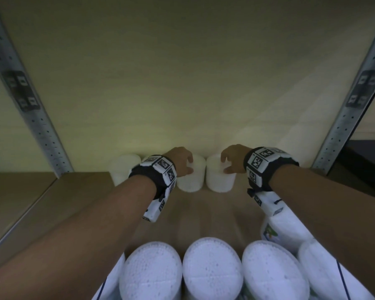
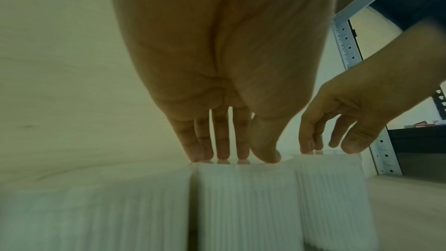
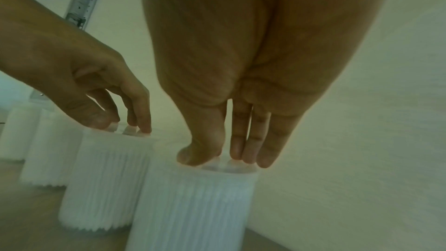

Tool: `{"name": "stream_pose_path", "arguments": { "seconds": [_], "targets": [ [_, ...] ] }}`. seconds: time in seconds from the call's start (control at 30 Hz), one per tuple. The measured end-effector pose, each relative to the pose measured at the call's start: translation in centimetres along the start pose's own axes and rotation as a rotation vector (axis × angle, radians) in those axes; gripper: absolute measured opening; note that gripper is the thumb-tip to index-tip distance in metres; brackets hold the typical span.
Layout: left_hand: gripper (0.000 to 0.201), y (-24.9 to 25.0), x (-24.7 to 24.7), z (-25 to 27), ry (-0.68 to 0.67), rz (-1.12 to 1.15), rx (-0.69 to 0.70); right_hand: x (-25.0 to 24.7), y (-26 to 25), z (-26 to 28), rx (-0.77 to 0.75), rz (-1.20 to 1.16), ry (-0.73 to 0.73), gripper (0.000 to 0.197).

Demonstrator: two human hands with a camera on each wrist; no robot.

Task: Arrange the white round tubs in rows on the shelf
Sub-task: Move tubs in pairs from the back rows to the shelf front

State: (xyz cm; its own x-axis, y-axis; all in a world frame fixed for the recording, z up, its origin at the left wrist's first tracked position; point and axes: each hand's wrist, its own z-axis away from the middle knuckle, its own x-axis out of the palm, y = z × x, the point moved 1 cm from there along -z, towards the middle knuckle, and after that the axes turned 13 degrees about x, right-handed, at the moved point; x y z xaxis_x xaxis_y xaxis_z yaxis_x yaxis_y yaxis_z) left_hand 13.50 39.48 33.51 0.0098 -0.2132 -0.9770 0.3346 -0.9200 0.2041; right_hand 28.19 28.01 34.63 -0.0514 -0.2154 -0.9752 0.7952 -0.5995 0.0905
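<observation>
Several white ribbed round tubs stand in a row at the back of the shelf (image 1: 204,213), against the wall. My left hand (image 1: 189,164) is over one tub (image 1: 191,180). Its straight fingertips (image 2: 222,155) and thumb rest on that tub's lid (image 2: 246,198). My right hand (image 1: 224,164) is over the neighbouring tub (image 1: 220,180) to the right, with fingertips (image 3: 248,157) and thumb down on its lid (image 3: 195,207). The two tubs stand side by side, almost touching. Each wrist view also shows the other hand (image 2: 330,148) (image 3: 123,126) on its tub.
Two more tubs (image 1: 122,169) (image 3: 46,159) continue the row to the left. Several tubs (image 1: 212,269) lie close to me at the shelf's front. Perforated metal uprights (image 1: 41,126) (image 1: 342,126) flank the shelf. Bare board lies between the front tubs and the back row.
</observation>
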Motion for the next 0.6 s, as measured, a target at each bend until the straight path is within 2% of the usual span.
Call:
{"name": "stream_pose_path", "arguments": {
  "seconds": [0.2,0.33,0.5,0.6],
  "targets": [
    [0.044,0.0,0.1,-0.1,-0.001,0.001,-0.001,-1.0,0.0,0.2,-0.034,0.017,-0.056,0.05],
    [0.044,0.0,0.2,-0.2,0.011,0.007,-0.009,-0.7,-0.2,-0.1,0.019,-0.037,0.011,0.038],
    [0.042,0.0,0.4,-0.2,0.014,0.016,-0.017,-0.1,-0.2,-0.7,0.073,0.0,-0.016,0.056],
    [0.042,-0.1,0.5,-0.2,0.005,0.013,-0.015,0.0,-0.4,-0.8,0.068,0.013,-0.032,0.059]
  ]
}}
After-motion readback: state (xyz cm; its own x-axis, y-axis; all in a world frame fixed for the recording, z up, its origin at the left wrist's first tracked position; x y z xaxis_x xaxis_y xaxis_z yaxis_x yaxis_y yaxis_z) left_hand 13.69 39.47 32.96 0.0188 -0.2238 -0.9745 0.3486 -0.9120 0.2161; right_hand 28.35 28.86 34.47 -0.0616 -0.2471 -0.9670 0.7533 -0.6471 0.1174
